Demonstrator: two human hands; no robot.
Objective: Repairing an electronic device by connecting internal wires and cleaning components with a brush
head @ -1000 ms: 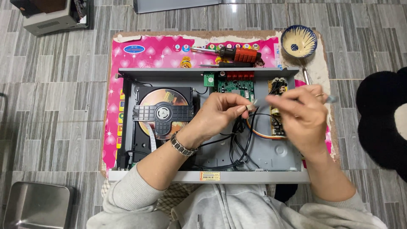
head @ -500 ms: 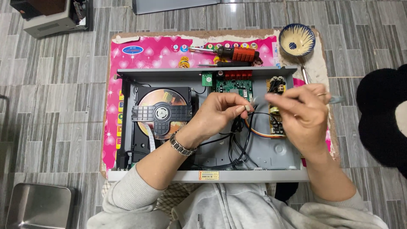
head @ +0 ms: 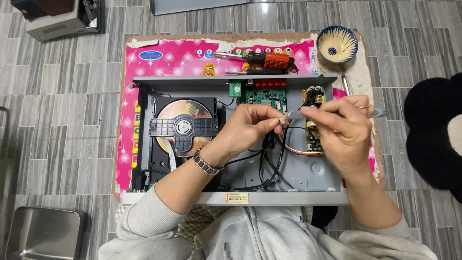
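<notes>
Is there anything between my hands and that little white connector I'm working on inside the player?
Nothing visible. The left hand already pinches the small white connector at its fingertips, and the right hand brings a slim grey tool right up to it. Black wires hang below, not between.

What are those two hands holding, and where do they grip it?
The left hand pinches a small pale connector by its end. The right hand holds a slim grey tool around its middle.
</notes>
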